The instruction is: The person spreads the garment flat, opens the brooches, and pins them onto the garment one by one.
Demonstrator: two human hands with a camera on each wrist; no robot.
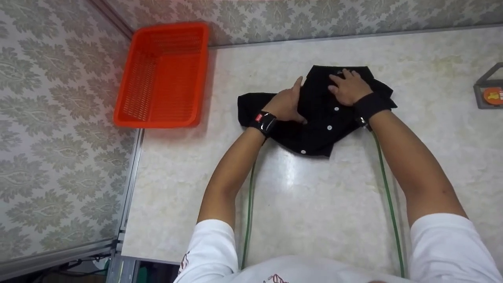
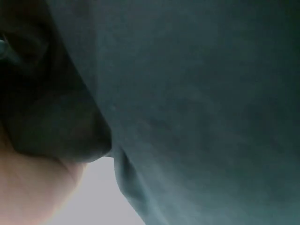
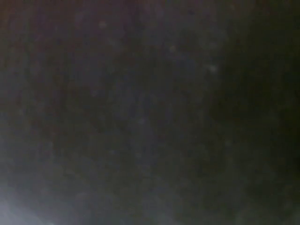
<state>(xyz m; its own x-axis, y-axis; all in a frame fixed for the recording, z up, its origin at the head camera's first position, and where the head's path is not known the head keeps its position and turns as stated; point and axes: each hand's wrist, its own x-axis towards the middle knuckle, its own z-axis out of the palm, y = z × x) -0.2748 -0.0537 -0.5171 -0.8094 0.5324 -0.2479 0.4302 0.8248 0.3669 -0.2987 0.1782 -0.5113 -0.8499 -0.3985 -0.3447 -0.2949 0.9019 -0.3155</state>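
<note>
A black shirt (image 1: 314,133) with white buttons lies partly folded on the table, one sleeve (image 1: 251,106) stretching to the left. My left hand (image 1: 283,105) rests at the base of that sleeve, with thumb and fingers spread apart against the cloth. Dark fabric (image 2: 197,103) fills most of the left wrist view, with part of the hand (image 2: 37,187) at the lower left. Near the collar, my right hand (image 1: 349,88) lies on the shirt with its fingers extended. The right wrist view is dark and blurred, covered by cloth (image 3: 140,117).
An orange plastic basket (image 1: 177,78) stands at the table's back left corner. At the far right edge sits a grey object with an orange label (image 1: 493,95). Green cables (image 1: 387,192) run from both wrists toward the body. Patterned panels (image 1: 275,17) border the table.
</note>
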